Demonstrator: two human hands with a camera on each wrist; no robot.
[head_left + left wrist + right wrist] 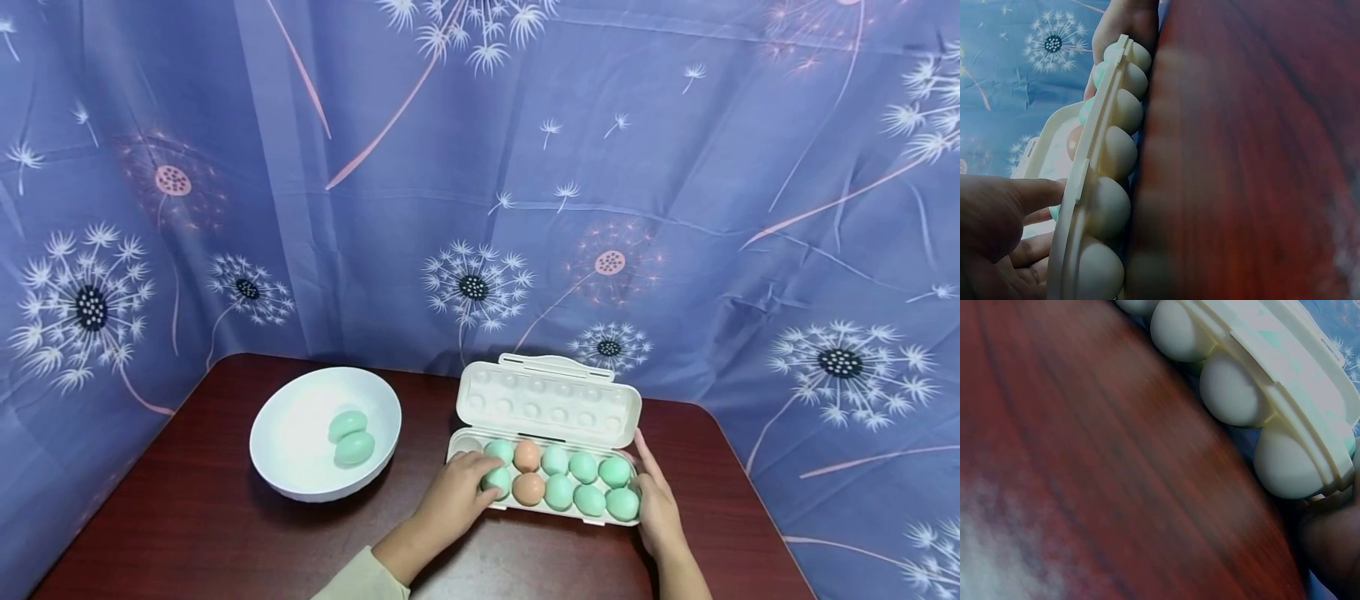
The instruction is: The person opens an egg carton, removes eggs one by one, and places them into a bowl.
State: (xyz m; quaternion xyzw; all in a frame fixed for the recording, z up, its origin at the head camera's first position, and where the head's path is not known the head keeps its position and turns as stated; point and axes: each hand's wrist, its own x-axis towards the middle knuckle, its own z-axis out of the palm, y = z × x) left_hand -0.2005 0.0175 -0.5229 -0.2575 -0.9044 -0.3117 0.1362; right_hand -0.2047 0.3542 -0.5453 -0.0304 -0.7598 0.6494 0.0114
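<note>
A white plastic egg carton (543,510) stands on the table, its lid (551,408) tilted back behind it. Two rows of pale green eggs fill most of its cups, with a brown egg (528,489) in front of another brown one. My left hand (453,497) pinches a green egg (497,482) in the front row near the left end. The rear left corner cup is bare, and that hand hides the front one. At the right end, my right hand (658,508) holds the carton, one finger stretched along its side. Rounded cup bottoms (1104,206) show in the left wrist view.
A white bowl (288,442) to the left contains two green eggs (354,448). The dark red-brown wooden table (187,533) reaches back to a blue curtain (390,275) printed with dandelions. The carton's lid leans close to the curtain.
</note>
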